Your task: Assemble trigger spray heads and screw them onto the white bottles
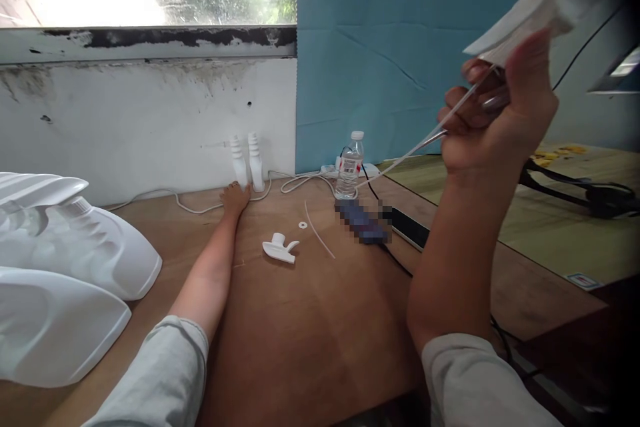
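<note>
At the back of the table, my left hand (235, 197) reaches to the base of a white ribbed-neck plastic piece (239, 159), with fingers and thumb around its lower end. A second such piece (255, 163) stands just right of it. Raised at the upper right, my right hand (500, 97) grips a white spray trigger head (525, 20), partly blurred and cut off by the frame. A thin, pale dip tube (420, 145) slants down from that hand. A slim metal tool (434, 138) also sticks out of its fingers; its kind is unclear.
White bottles (55, 320) lie at the left. Mid-table are a trigger head (281, 249), a washer (303, 225) and a thin tube (319, 232). A water bottle (350, 170), a pixelated item (361, 221), a phone (407, 228) and white cables (300, 180) are beyond.
</note>
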The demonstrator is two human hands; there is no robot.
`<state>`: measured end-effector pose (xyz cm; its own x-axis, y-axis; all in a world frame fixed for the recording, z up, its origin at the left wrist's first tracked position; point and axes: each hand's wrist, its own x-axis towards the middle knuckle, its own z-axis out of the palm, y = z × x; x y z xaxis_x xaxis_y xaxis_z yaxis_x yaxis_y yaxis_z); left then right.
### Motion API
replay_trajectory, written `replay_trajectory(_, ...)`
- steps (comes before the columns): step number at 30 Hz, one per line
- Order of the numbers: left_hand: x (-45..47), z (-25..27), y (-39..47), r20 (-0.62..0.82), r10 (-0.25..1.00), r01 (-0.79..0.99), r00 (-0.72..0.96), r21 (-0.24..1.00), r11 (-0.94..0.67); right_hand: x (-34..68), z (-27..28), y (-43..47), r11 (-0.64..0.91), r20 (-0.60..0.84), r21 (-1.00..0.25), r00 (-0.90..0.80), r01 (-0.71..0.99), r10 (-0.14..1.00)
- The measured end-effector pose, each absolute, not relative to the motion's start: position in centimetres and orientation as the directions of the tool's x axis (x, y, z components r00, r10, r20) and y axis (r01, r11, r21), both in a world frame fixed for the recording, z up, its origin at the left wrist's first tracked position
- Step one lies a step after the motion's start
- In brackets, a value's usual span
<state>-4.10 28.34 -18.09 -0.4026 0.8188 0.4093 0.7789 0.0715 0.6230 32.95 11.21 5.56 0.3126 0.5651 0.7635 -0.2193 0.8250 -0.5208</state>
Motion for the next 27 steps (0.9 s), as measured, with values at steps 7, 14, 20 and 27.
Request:
replay_trajectory(7,-4.5,-17.8,25.2,0.421,0.778,0.591,-0.467,0.803,-0.08,29.6,5.1,12.1,0.688,0.673,-0.682,0.155,-0.247,0.723)
replay_trajectory(14,-4.2,-19.1,18.4,0.312,0.83,0.231,-0.462,0.946,-0.227,23.5,1.4,13.4,0.333,0.384,-0.919,-0.293,-0.209,0.875)
replay_trajectory(20,-2.7,-19.2,13.6,0.223,0.946,-0.117,-0.234,0.96,-0.255,16.9,-4.5,14.5,0.209,0.102,-0.96,-0.464,0.185,0.88)
replay_trajectory(27,-2.7,-17.1,12.0,0.133,0.969,-0.543,0.209,0.84,0.001,14.2,-6.5,13.0,0.249,-0.11,-0.798,-0.539,0.549,0.835)
